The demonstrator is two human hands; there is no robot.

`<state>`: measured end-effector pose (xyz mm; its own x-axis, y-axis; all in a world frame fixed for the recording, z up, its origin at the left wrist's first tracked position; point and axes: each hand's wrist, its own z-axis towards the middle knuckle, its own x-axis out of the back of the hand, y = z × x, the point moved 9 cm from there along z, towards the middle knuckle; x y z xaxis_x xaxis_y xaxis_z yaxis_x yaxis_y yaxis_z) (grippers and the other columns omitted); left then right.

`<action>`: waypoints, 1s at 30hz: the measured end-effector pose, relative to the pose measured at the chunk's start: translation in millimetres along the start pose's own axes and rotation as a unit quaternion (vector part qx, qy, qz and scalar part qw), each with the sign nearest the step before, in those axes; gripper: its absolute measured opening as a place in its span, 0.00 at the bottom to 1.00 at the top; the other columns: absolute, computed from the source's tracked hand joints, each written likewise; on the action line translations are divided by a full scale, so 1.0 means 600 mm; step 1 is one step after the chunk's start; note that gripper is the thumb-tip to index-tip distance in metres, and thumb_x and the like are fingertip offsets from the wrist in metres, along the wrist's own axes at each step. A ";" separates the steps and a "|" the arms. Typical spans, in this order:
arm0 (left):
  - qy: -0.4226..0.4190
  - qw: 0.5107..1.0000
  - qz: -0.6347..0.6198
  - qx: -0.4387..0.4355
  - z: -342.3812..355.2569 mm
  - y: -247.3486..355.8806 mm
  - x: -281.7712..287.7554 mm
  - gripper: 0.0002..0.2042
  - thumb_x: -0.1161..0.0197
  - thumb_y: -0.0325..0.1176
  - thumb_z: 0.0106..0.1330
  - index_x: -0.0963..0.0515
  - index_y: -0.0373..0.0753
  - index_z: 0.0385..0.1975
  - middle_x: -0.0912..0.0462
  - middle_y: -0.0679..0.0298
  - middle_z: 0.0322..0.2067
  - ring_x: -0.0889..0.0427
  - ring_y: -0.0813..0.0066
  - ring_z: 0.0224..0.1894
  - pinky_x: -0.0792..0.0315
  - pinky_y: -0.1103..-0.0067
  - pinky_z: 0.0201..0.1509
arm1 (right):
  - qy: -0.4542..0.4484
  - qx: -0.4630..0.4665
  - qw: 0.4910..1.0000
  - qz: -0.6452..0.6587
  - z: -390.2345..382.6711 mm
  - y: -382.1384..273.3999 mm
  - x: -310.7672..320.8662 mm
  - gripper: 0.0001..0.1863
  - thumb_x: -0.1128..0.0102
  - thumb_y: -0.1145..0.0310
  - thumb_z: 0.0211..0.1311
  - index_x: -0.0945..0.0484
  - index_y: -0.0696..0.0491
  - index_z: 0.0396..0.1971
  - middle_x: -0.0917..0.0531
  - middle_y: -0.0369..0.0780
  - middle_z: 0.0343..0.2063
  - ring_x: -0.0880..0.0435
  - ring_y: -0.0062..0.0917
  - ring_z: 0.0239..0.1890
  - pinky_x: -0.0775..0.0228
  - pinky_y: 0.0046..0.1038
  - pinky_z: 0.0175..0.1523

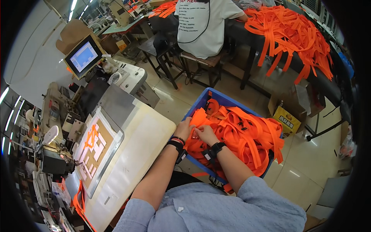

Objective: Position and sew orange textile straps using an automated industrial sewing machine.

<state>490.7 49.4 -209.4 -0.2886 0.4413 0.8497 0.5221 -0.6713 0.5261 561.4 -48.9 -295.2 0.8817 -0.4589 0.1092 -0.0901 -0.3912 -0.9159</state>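
Overall light: bright, even workshop light is filling the room, with colours reading clearly.
Source: ceiling tube lights (pixel 72 5) are glowing at the upper left rim, stretched into streaks.
Glare: pale patches are shining off the floor tiles (pixel 166 94), and the small monitor (pixel 83 56) is glowing bluish-white.
Shadows: soft shadows are lying under the stool (pixel 201 62) and the dark table (pixel 309 77).
Distortion: straight edges are bowing toward the rim; a black vignette is closing off every corner.
Focus: the centre is staying fairly sharp, while the machinery at the left edge is smearing and darkening.
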 end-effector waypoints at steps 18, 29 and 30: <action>-0.050 0.983 0.130 -0.119 -0.189 0.058 0.054 0.17 0.36 0.42 0.64 0.20 0.44 0.50 0.20 0.64 0.50 0.27 0.66 0.55 0.42 0.60 0.62 | 0.223 0.122 0.939 -0.232 0.034 -0.081 0.035 0.19 0.23 0.65 0.47 0.23 0.57 0.35 0.24 0.46 0.40 0.20 0.39 0.41 0.26 0.38 0.44; -0.307 0.711 -0.566 -0.283 -0.420 0.361 0.352 0.12 0.48 0.24 0.71 0.23 0.32 0.51 0.19 0.51 0.47 0.19 0.56 0.50 0.26 0.68 0.55 | 0.136 0.177 0.962 0.159 -0.016 -0.170 0.083 0.09 0.35 0.68 0.65 0.16 0.58 0.39 0.18 0.30 0.29 0.24 0.14 0.30 0.32 0.19 0.36; -0.307 0.631 -0.647 -0.299 -0.441 0.383 0.390 0.11 0.48 0.23 0.70 0.23 0.30 0.48 0.19 0.50 0.46 0.19 0.55 0.48 0.26 0.68 0.53 | 0.128 0.171 0.964 0.161 -0.029 -0.188 0.091 0.10 0.34 0.67 0.64 0.16 0.57 0.40 0.19 0.30 0.28 0.24 0.13 0.29 0.33 0.18 0.34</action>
<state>331.0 -159.1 119.9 0.2972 0.8748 -0.3825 -0.2804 0.4629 0.8409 611.6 -43.7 -179.4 0.6863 -0.7117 -0.1497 -0.1435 0.0693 -0.9872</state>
